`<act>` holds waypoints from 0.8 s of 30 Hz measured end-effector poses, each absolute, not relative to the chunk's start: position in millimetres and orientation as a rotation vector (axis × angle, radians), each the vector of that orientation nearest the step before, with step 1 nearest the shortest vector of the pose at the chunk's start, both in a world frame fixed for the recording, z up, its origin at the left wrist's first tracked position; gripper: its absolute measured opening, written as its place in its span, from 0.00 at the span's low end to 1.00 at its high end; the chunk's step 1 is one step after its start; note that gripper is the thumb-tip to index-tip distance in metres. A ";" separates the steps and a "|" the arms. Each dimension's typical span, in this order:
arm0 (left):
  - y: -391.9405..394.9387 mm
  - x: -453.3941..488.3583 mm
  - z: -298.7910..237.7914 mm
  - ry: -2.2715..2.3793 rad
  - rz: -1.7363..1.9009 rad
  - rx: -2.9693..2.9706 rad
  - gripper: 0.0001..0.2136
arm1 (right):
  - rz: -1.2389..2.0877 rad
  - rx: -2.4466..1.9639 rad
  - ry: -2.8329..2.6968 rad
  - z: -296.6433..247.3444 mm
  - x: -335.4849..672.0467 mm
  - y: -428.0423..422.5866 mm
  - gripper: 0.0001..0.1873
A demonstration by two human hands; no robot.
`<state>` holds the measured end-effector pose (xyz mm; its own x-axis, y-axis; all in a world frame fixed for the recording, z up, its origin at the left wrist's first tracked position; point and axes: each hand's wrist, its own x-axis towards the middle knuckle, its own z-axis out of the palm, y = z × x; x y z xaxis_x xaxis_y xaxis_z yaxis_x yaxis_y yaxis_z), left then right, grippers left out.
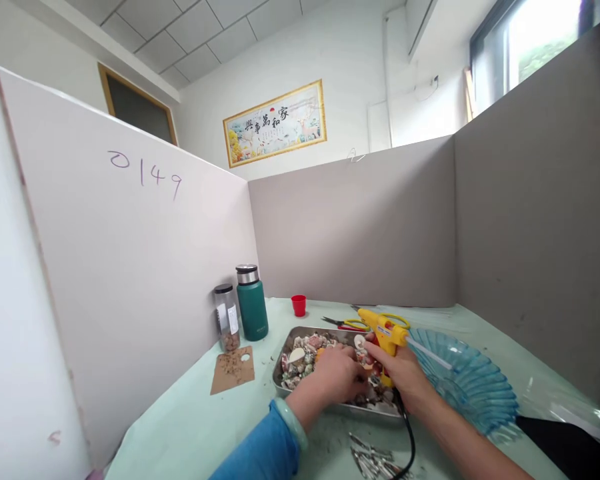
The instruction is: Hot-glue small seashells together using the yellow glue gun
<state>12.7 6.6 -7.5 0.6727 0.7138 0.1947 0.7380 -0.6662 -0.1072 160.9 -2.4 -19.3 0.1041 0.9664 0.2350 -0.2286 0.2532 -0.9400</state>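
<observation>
My right hand (405, 373) grips a yellow hot glue gun (386, 331) with a clear glue stick (430, 353) out of its back. Its nozzle points up and to the left. A whitish round shell (360, 342) shows at this hand's fingertips; whether they hold it I cannot tell. My left hand (339, 373) is down in a metal tray (279, 383) of mixed seashells (305, 360). Its fingers are curled among the shells, and what they grip is hidden. A bangle (291, 423) circles the left wrist, over a blue sleeve (260, 450).
Scissors (347, 324) lie behind the tray, near a red cup (299, 305). To the right is a blue scalloped glass plate (480, 383). At left stand a green bottle (253, 310), a jar (227, 320) and brown card (233, 371). Metal pieces (373, 460) lie in front.
</observation>
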 end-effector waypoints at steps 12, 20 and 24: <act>9.9 10.0 -6.0 -1.327 -0.319 -2.800 0.09 | 1.051 -0.866 -1.051 -17.0 158.4 -1.4 0.18; 15.2 8.2 -8.7 -1.119 -0.331 -2.919 0.09 | 1.068 -0.844 -1.085 -15.5 160.2 -2.9 0.16; 17.9 13.3 -11.8 -0.993 -0.299 -2.937 0.11 | 1.067 -0.847 -1.085 -15.4 159.9 -3.2 0.15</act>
<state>13.3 17.9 -11.8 0.7783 0.5986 0.1895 0.6038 -0.7963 0.0354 159.9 -3.2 -15.4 0.1067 0.9581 0.2656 -0.2492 0.2844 -0.9257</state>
